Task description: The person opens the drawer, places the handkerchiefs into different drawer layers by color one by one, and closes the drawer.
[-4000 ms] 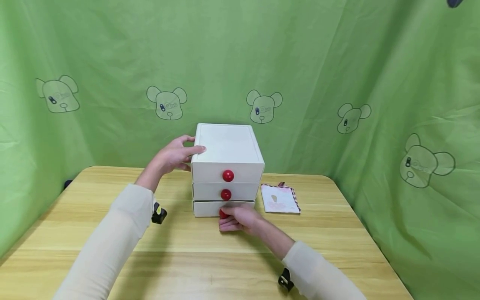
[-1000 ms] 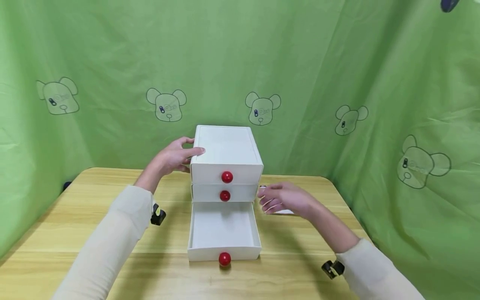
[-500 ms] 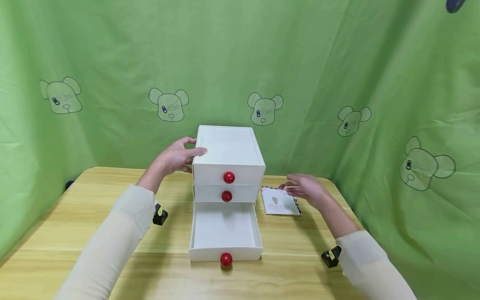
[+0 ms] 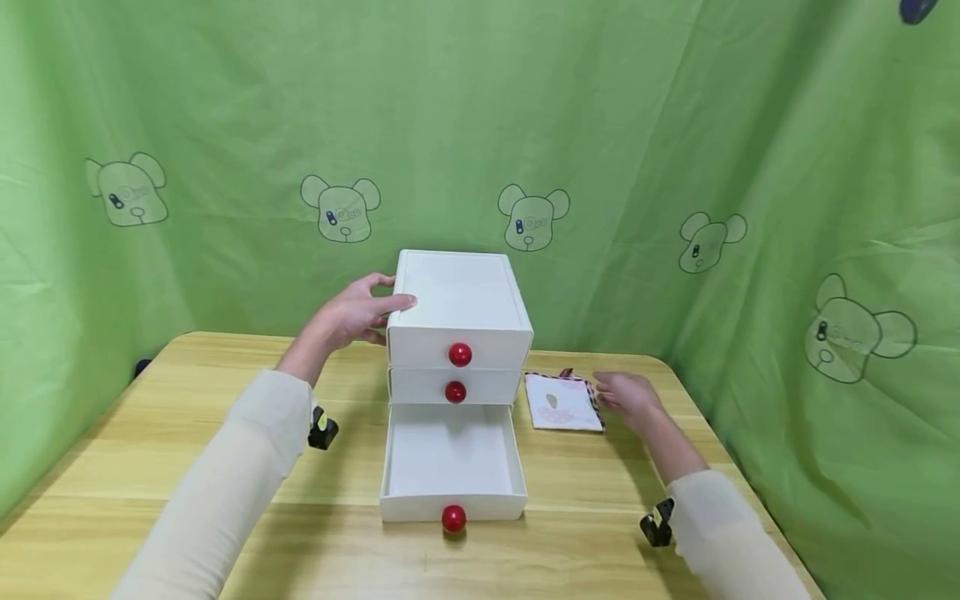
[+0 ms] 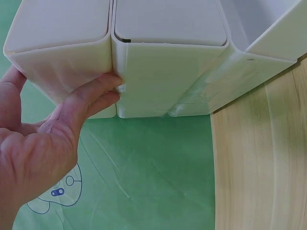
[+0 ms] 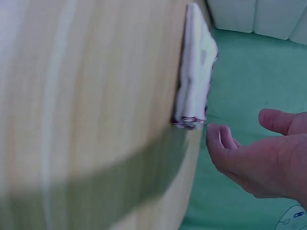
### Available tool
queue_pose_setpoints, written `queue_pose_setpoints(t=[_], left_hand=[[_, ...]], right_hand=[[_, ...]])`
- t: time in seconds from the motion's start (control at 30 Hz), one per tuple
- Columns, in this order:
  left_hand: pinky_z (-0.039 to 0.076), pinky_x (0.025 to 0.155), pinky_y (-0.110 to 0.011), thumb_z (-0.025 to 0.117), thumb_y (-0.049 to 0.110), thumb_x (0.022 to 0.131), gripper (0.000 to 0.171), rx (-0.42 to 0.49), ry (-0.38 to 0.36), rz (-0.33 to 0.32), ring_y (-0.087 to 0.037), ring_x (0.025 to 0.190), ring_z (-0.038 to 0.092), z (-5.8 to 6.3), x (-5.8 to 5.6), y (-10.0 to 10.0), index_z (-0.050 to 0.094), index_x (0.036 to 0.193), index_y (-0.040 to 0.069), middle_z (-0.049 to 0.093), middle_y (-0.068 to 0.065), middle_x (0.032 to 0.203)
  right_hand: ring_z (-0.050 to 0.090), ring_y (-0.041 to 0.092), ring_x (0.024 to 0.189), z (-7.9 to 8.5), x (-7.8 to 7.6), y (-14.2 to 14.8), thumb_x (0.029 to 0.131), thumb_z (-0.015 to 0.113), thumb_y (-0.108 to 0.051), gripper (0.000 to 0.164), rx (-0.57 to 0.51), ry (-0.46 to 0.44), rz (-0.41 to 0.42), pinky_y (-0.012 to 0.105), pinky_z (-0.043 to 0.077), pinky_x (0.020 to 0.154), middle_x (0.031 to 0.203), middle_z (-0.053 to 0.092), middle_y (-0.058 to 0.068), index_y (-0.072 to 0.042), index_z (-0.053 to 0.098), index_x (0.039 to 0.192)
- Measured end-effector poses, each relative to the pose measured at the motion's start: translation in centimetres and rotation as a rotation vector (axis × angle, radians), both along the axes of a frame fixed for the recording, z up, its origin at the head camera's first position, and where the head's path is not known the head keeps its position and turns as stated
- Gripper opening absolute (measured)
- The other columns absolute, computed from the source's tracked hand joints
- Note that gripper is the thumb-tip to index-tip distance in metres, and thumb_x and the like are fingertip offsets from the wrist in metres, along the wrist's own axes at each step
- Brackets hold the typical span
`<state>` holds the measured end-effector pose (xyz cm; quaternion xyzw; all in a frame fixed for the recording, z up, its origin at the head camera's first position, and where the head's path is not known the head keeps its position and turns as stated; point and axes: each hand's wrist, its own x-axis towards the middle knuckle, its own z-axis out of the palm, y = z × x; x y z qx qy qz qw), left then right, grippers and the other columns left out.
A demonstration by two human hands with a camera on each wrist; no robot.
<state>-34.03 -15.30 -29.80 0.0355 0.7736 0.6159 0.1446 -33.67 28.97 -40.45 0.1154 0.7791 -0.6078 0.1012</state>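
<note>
A white three-drawer cabinet [image 4: 461,287] with round red knobs stands near the back of the table. Its bottom drawer [image 4: 450,454] is pulled far out and has nothing inside; the upper two drawers are closed. My left hand [image 4: 352,315] holds the cabinet's upper left edge, thumb on top and fingers against the side [image 5: 91,93]. To the right of the cabinet lies a folded white cloth [image 4: 562,404] with a checked border and a small loop. My right hand [image 4: 628,395] is at the cloth's right edge, fingers loosely bent, holding nothing; its fingertips [image 6: 216,132] are close to the cloth's folded end.
The wooden table [image 4: 187,467] has rounded back corners. A green curtain [image 4: 435,125] printed with bear heads hangs behind and on both sides. The open drawer sticks out toward the table's front.
Since the earliest frame, my right hand has pulled out the bottom drawer and let go of its knob. It has moved right past the cloth, then lowered beside it. My left hand stays put.
</note>
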Motion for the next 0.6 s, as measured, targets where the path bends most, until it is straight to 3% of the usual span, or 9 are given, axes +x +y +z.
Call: queue_pose_setpoints(t=[0.23, 0.43, 0.6], left_hand=[[0.062, 0.09, -0.042, 0.069, 0.031, 0.097, 0.086, -0.003, -0.002, 0.003, -0.036, 0.115, 0.063, 0.0, 0.0, 0.0, 0.016, 0.162, 0.014, 0.055, -0.023, 0.137], [0.062, 0.09, -0.042, 0.069, 0.031, 0.097, 0.086, 0.001, -0.007, 0.001, -0.035, 0.114, 0.063, -0.1, 0.0, 0.1, 0.016, 0.162, 0.015, 0.055, -0.022, 0.137], [0.062, 0.091, -0.042, 0.069, 0.032, 0.097, 0.087, -0.001, -0.008, 0.002, -0.036, 0.115, 0.063, -0.1, -0.1, 0.0, 0.015, 0.162, 0.015, 0.055, -0.023, 0.137]], right_hand=[[0.042, 0.043, 0.141, -2.1, -0.3, 0.7, 0.103, 0.05, -0.014, 0.057, 0.053, 0.012, -0.016, 0.046, 0.038, 0.121, 0.156, 0.034, 0.033, 0.013, 0.032, 0.151], [0.04, 0.041, 0.143, -3.1, -0.4, 0.7, 0.103, 0.055, -0.015, 0.065, 0.069, -0.012, -0.035, 0.044, 0.038, 0.121, 0.157, 0.033, 0.032, 0.012, 0.026, 0.154], [0.043, 0.04, 0.141, -3.7, -0.3, 0.6, 0.096, 0.065, -0.016, 0.071, 0.175, 0.01, -0.051, 0.045, 0.04, 0.119, 0.156, 0.036, 0.032, 0.009, 0.031, 0.154]])
